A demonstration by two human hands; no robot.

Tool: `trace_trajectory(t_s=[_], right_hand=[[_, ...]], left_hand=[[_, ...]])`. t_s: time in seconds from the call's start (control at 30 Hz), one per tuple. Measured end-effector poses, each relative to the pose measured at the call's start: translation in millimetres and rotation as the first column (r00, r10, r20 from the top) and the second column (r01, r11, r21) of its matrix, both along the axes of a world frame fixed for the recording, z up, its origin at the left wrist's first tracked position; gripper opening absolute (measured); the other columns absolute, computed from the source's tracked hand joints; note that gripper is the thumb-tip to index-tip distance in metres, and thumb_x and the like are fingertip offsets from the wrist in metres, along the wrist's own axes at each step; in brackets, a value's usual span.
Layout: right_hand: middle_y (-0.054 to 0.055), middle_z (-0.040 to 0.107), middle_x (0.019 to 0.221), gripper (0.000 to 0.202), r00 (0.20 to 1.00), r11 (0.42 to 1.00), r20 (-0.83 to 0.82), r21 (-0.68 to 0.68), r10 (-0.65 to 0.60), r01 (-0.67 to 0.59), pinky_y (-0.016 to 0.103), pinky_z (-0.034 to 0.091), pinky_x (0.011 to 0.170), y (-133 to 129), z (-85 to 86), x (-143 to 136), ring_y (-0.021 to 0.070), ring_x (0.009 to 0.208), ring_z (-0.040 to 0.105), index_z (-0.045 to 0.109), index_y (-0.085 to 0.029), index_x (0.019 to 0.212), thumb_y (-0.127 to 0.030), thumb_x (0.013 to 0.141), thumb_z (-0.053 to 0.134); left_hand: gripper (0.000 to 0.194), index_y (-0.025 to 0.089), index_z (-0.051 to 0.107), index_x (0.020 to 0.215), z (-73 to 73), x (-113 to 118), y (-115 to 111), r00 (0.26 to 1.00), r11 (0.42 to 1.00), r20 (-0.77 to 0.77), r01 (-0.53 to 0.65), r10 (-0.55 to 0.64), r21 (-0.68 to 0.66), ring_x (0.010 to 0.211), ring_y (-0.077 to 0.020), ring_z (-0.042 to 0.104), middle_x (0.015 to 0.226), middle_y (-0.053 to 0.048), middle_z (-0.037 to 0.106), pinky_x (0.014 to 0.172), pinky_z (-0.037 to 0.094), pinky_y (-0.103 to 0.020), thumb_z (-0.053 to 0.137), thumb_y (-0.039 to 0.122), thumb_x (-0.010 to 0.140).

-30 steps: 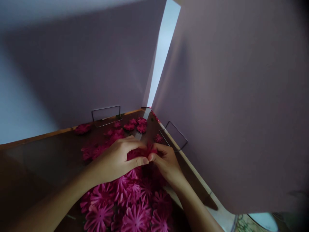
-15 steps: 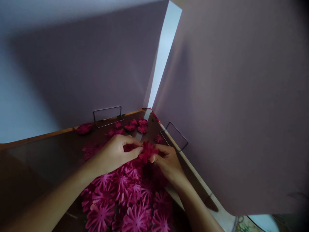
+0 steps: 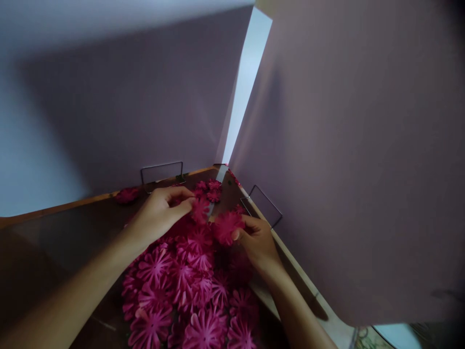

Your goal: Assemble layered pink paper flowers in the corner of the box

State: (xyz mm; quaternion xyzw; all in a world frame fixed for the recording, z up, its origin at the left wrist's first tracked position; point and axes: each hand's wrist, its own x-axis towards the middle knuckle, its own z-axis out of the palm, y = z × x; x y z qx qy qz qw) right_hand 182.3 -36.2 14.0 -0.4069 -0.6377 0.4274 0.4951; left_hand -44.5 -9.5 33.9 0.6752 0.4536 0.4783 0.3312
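Between the thumb and fingers of my left hand (image 3: 165, 211) is a pink flower-shaped petal piece (image 3: 201, 210), slightly blurred. My right hand (image 3: 256, 238) pinches a fuller pink petal piece (image 3: 228, 227), which may be several layers together. The two pieces are apart by a small gap. Below both hands spreads a large pile of pink petal pieces (image 3: 181, 274), many with a small dark spot at the centre. My left wrist and forearm cover the pile's upper left part.
Tall plain panels (image 3: 152, 106) stand behind and to the right, with a bright gap (image 3: 245, 72) between them. Wire stands (image 3: 162, 166) sit at their feet. A small cluster of pink pieces (image 3: 214, 186) lies near the dark table's (image 3: 101, 218) back corner, another (image 3: 127, 195) at its back edge.
My hands have moved apart. A petal piece has come away with my left hand, up and to the left, while my right hand keeps the other nearly in place.
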Motion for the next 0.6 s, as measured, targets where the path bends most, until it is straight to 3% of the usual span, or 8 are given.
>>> trace_trajectory(t_s=[0.13,0.27,0.37,0.43,0.6], right_hand=[[0.0,0.058,0.056,0.032,1.0,1.0,0.008,0.021,-0.01,0.01,0.024,0.037,0.055,1.0,-0.7,0.7,0.0127,0.054,0.047,0.066,-0.017,0.059,-0.045,0.074,0.073],[0.0,0.06,0.058,0.03,1.0,1.0,-0.005,0.019,-0.005,0.006,0.024,0.037,0.055,1.2,-1.6,0.9,0.0131,0.055,0.049,0.068,-0.017,0.061,-0.043,0.074,0.074],[0.001,0.061,0.06,0.025,1.0,1.0,-0.004,0.005,-0.005,0.005,0.024,0.038,0.057,-0.1,-2.3,0.0,0.0138,0.058,0.051,0.069,-0.017,0.062,-0.039,0.074,0.074],[0.001,0.063,0.064,0.02,1.0,1.0,-0.001,-0.012,0.014,-0.014,0.025,0.04,0.061,-1.4,-3.2,-1.4,0.0144,0.062,0.053,0.07,-0.017,0.065,-0.034,0.074,0.073],[-0.002,0.06,0.064,0.017,0.998,0.999,0.057,-0.02,0.039,-0.037,0.023,0.037,0.061,-4.3,-4.5,-6.8,0.013,0.063,0.051,0.067,-0.017,0.062,-0.027,0.075,0.071]], left_hand=[[0.018,0.018,0.063,0.077,2.6,-6.6,-0.3,0.999,1.0,0.033,0.024,-0.024,0.011,0.068,-0.0149,0.058,0.071,0.001,0.063,0.061,0.042,-0.025,0.057,0.032,0.088],[0.031,0.018,0.056,0.073,2.6,-8.3,-1.3,0.986,0.993,-0.117,0.116,-0.116,-0.003,0.067,-0.0144,0.055,0.069,0.002,0.058,0.062,0.041,-0.025,0.046,0.037,0.095],[0.019,0.019,0.06,0.085,2.6,-2.9,-3.6,0.949,0.984,-0.288,0.155,-0.124,0.084,0.077,-0.0159,0.058,0.081,0.0,0.063,0.072,0.044,-0.028,0.049,0.03,0.095],[0.011,0.02,0.061,0.097,3.3,3.6,-8.2,0.941,0.97,-0.323,0.163,-0.097,0.182,0.087,-0.0166,0.06,0.093,-0.002,0.065,0.081,0.044,-0.029,0.051,0.024,0.094],[0.008,0.02,0.066,0.098,4.2,19.3,-24.0,0.884,0.868,-0.344,0.417,-0.318,0.269,0.097,-0.0149,0.058,0.101,-0.002,0.065,0.086,0.045,-0.026,0.063,0.02,0.091]])
